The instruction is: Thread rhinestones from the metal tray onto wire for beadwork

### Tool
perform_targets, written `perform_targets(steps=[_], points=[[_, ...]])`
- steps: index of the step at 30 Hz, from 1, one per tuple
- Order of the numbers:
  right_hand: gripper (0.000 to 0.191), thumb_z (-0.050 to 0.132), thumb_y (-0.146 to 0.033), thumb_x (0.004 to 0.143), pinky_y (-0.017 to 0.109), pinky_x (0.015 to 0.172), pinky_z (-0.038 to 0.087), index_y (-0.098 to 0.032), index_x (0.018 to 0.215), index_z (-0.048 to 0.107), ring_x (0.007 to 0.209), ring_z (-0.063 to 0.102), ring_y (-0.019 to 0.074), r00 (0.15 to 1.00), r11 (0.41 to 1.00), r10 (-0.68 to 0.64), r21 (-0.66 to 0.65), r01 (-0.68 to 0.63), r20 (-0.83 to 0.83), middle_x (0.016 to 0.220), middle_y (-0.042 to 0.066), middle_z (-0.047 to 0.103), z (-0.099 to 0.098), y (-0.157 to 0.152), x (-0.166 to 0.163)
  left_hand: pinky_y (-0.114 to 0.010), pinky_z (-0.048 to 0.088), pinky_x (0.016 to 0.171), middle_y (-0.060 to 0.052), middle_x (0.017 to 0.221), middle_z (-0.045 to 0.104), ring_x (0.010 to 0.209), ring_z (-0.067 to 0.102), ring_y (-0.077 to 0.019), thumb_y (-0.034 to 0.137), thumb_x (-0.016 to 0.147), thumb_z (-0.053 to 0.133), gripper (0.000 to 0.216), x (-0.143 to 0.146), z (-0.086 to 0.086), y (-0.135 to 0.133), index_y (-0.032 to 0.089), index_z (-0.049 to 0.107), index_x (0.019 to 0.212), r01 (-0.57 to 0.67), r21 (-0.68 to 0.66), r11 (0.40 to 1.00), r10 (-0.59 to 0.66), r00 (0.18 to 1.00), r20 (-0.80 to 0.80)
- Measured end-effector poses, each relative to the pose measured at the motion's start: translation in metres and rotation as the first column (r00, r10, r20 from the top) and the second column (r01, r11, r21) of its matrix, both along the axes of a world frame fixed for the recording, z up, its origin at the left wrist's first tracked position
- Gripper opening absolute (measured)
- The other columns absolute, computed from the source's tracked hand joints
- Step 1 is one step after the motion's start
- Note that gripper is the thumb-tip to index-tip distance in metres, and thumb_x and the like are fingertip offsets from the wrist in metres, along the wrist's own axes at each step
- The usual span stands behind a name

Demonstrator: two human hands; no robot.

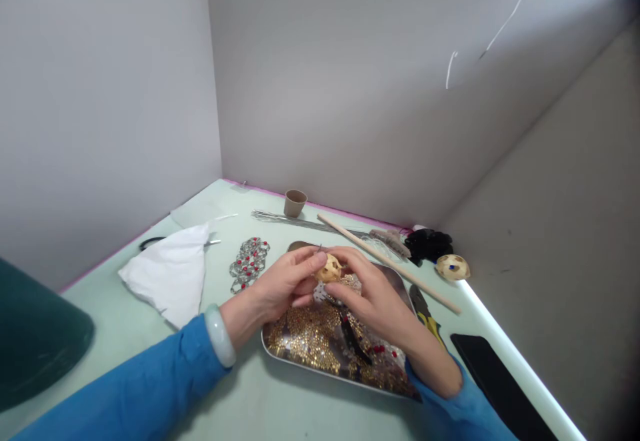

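Note:
Above a tray, both hands meet around a small cream-coloured ball (330,269) with dark holes or spots. The fingers of my left hand (290,274) are closed on its left side, and a thin dark tip sticks up by the thumb. My right hand (370,294) curves round the right side, thumb and fingers against the ball. Beneath them lies the dark tray (295,359) with a pale rim, bearing many gold beads (310,337), some red beads (379,349) and a black-handled tool (355,341). The right hand hides part of the tray.
Left of the tray lie wire rings with red beads (250,264) and a white cloth (170,271). Behind stand a brown cup (295,203), wires (270,217) and a wooden stick (390,261). To the right are yellow-black pliers (425,314), another spotted ball (453,267) and a black slab (495,381).

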State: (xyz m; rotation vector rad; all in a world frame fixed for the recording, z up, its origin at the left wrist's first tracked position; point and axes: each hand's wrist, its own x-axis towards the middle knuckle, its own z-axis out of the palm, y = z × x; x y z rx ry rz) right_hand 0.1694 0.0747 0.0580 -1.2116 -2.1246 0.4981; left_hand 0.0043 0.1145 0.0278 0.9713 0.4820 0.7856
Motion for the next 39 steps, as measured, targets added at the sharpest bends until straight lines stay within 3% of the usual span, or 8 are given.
perform_targets(steps=[6,12,18,22,25,27,30,39], points=[[0.035,0.056,-0.023,0.081,0.042,0.092,0.041,-0.025,0.116,0.05,0.108,0.05,0.0217,0.998,0.994,-0.053,0.093,0.051,0.016,0.117,0.007,0.054,-0.008,-0.001,-0.004,-0.018,0.013,0.033,0.007,0.056,0.033,0.039,0.015,-0.0016,0.037,0.077,0.062,0.026,0.001,-0.003,0.001,0.019,0.055,0.095,-0.015,-0.003,1.0,0.015,1.0,-0.022],[0.034,0.055,-0.02,0.082,0.042,0.093,0.041,-0.025,0.116,0.051,0.109,0.049,0.0218,0.991,0.982,-0.134,0.135,0.133,-0.004,0.117,0.007,0.053,-0.008,0.0,-0.003,-0.017,0.025,0.035,0.008,0.053,0.03,0.04,0.021,-0.003,0.039,0.077,0.061,0.031,0.005,-0.002,-0.001,0.016,0.057,0.098,-0.05,0.054,0.997,0.055,0.994,-0.097],[0.038,0.057,-0.023,0.082,0.04,0.088,0.045,-0.024,0.12,0.049,0.106,0.051,0.0215,0.994,0.995,-0.066,0.071,0.072,-0.089,0.116,0.007,0.055,-0.006,-0.002,-0.002,-0.016,0.027,0.036,0.005,0.057,0.042,0.04,0.028,-0.0018,0.035,0.074,0.064,0.033,0.003,-0.004,0.001,0.014,0.058,0.099,-0.03,0.128,0.991,0.045,0.992,-0.12],[0.033,0.053,-0.022,0.085,0.039,0.089,0.045,-0.025,0.118,0.051,0.106,0.052,0.0203,0.993,0.995,-0.048,0.08,0.057,-0.107,0.117,0.006,0.055,-0.006,-0.002,-0.002,-0.017,0.028,0.038,0.0,0.072,0.055,0.044,0.036,-0.0019,0.033,0.073,0.065,0.037,0.001,-0.004,0.001,0.014,0.058,0.103,-0.051,0.185,0.981,0.079,0.986,-0.15],[0.035,0.053,-0.017,0.084,0.04,0.09,0.045,-0.026,0.117,0.051,0.109,0.05,0.0209,0.995,0.992,-0.044,0.112,0.055,-0.094,0.119,0.006,0.054,-0.007,-0.003,-0.003,-0.02,0.039,0.048,-0.005,0.087,0.06,0.057,0.05,-0.007,0.03,0.071,0.066,0.038,0.002,-0.002,0.0,0.014,0.058,0.105,-0.096,0.263,0.96,0.149,0.971,-0.188],[0.038,0.052,-0.013,0.082,0.041,0.09,0.045,-0.026,0.118,0.05,0.113,0.048,0.0216,0.996,0.991,-0.047,0.121,0.056,-0.078,0.121,0.006,0.052,-0.008,-0.003,-0.003,-0.027,0.047,0.066,-0.008,0.099,0.061,0.079,0.058,-0.0144,0.025,0.069,0.068,0.039,0.003,-0.001,-0.002,0.014,0.057,0.105,-0.143,0.349,0.926,0.219,0.957,-0.188],[0.046,0.053,-0.01,0.08,0.041,0.09,0.046,-0.026,0.122,0.048,0.113,0.048,0.0218,0.997,0.992,-0.053,0.115,0.059,-0.054,0.122,0.006,0.052,-0.01,-0.004,0.0,-0.037,0.043,0.09,-0.01,0.11,0.06,0.102,0.055,-0.0206,0.018,0.068,0.068,0.04,0.005,0.0,-0.003,0.015,0.056,0.106,-0.17,0.453,0.875,0.275,0.945,-0.177],[0.048,0.056,-0.011,0.079,0.041,0.094,0.041,-0.03,0.123,0.049,0.11,0.05,0.0204,0.999,0.991,-0.02,0.129,0.025,-0.042,0.12,0.004,0.056,-0.007,-0.001,0.007,-0.037,0.043,0.091,-0.012,0.113,0.058,0.105,0.055,-0.0208,0.018,0.07,0.066,0.043,0.006,-0.001,-0.003,0.014,0.051,0.11,-0.154,0.448,0.88,0.249,0.955,-0.16]])
